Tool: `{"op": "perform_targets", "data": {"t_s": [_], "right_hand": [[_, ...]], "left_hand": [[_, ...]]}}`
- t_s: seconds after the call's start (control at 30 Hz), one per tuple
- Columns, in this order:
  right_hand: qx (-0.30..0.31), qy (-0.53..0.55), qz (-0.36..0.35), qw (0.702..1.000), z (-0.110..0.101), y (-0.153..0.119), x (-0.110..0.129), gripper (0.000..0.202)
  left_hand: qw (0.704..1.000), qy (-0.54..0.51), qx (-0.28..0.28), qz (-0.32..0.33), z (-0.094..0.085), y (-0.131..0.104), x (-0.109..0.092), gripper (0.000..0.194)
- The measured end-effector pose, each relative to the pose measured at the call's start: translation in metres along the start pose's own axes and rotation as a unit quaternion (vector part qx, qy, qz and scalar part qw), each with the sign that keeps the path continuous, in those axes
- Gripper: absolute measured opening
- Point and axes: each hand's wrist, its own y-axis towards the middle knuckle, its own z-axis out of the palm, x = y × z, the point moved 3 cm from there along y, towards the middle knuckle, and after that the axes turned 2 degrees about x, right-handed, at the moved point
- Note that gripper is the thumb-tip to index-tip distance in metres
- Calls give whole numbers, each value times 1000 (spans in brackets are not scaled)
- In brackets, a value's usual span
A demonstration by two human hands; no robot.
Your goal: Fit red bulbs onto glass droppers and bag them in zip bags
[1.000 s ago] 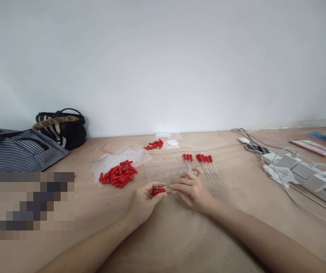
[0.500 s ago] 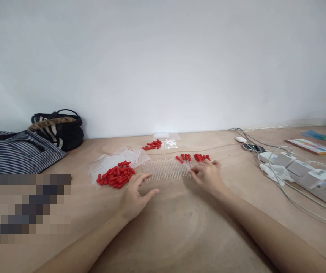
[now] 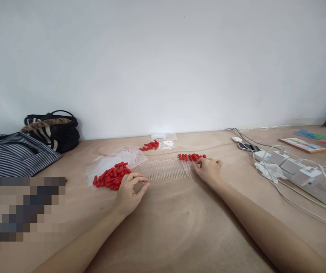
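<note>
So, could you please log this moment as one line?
left hand: open beside red bulbs | right hand: at capped tubes, grip unclear | clear tubes: lined up

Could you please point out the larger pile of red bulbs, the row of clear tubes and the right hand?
Larger pile of red bulbs (image 3: 111,178): head view, its middle.
Row of clear tubes (image 3: 163,169): head view, its middle.
Right hand (image 3: 210,173): head view, back of the hand.

Rightmost droppers (image 3: 194,157) partly hidden; striped bag (image 3: 19,157) cut off left.
</note>
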Motion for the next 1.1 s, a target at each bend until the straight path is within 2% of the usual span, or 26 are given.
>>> {"op": "perform_targets", "data": {"t_s": [0.23,0.43,0.53,0.63,0.77,0.87,1.1], "right_hand": [[43,8,-14,999,-4,-8,14,20],[94,-12,-7,995,-7,-10,19,20],[115,-32,-10,993,-6,-10,18,21],[108,-51,-8,993,-3,-8,16,22],[98,-50,-3,994,1,-6,14,22],[104,-42,2,994,2,-4,13,25],[107,6,22,994,-14,-7,13,28]], "left_hand": [[1000,11,-2,-8,-1,1,2,12],[996,81,3,-49,-2,2,3,13],[985,140,17,-99,-10,7,9,16],[970,190,34,-145,-23,12,21,22],[956,227,62,-173,-36,15,38,25],[953,247,64,-164,-36,16,42,25],[937,340,68,-47,-21,22,31,27]]}}
